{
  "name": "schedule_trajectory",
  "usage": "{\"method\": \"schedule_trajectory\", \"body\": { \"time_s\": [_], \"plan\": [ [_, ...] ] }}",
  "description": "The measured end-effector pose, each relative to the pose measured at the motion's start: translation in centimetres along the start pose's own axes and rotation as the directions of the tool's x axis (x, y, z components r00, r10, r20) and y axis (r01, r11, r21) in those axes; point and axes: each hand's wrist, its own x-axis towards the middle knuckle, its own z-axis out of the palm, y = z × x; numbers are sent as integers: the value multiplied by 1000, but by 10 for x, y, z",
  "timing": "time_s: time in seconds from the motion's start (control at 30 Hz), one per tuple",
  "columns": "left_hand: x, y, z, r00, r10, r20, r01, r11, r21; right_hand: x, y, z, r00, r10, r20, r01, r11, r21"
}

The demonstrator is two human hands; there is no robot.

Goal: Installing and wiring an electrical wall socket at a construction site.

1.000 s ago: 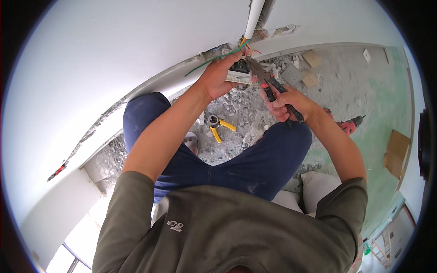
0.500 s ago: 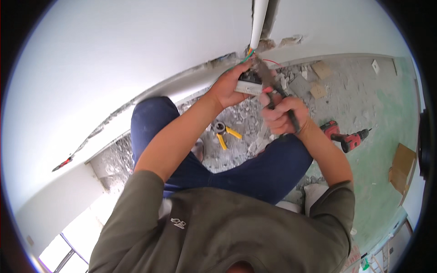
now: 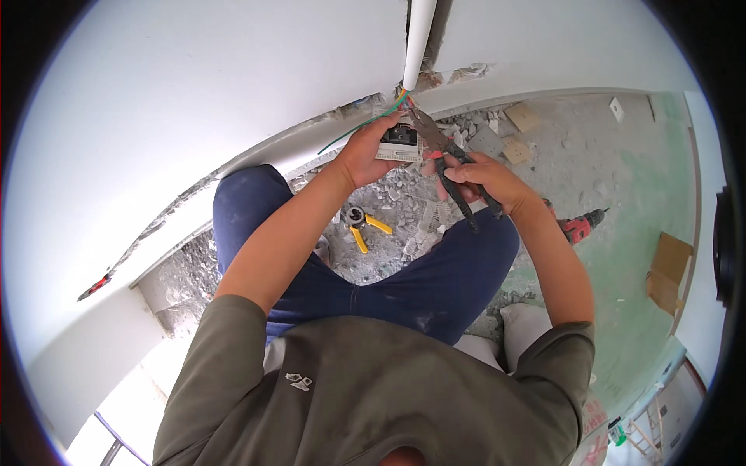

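My left hand [image 3: 362, 155] grips a small white-and-black electrical socket module [image 3: 399, 154] by its side, close to the wall. Coloured wires, among them a long green wire [image 3: 336, 143], come out at the foot of a white pipe [image 3: 420, 48] and run by my left thumb. My right hand [image 3: 491, 180] is wrapped round a pair of dark-handled pliers [image 3: 427, 127], whose handles stand spread apart. Their jaws point up at the wires, beside the module. Whether the jaws touch a wire is too small to tell.
Yellow-handled wire strippers [image 3: 368, 227] lie on the rubble between my knees. A red-and-black cordless drill [image 3: 580, 227] lies beyond my right knee. Farther right is a cardboard piece [image 3: 668, 272]. At left, a small red-and-black tool [image 3: 95, 287] rests by the wall. Tan squares [image 3: 522, 116] lie among debris.
The plier handles have spread apart in my right hand. More of the green wire now shows, stretching left past my left hand. The whole view has shifted slightly.
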Motion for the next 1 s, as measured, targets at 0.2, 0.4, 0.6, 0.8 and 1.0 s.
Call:
{"method": "schedule_trajectory", "body": {
  "time_s": [0.2, 0.4, 0.6, 0.8, 1.0],
  "plan": [
    [1, -8, 1, 999, 17, 43, -14, 997, -81, -10, -7, 6, 997, 77, -32, -75, 995, 66],
    [-2, -10, 11, 996, 26, 83, -11, 985, -171, -24, 20, 8, 965, 9, -262, -108, 926, -363],
    [-1, -12, 5, 995, 38, 98, -23, 989, -145, -22, 41, 43, 897, -31, -442, -207, 853, -479],
    [-4, -11, 2, 988, 52, 147, -30, 988, -152, -8, 39, 64, 758, -409, -508, -185, 612, -769],
    [-4, -12, -1, 995, 62, 74, -56, 995, -79, -6, 31, 70, 777, -340, -529, -279, 568, -774]
  ]
}}
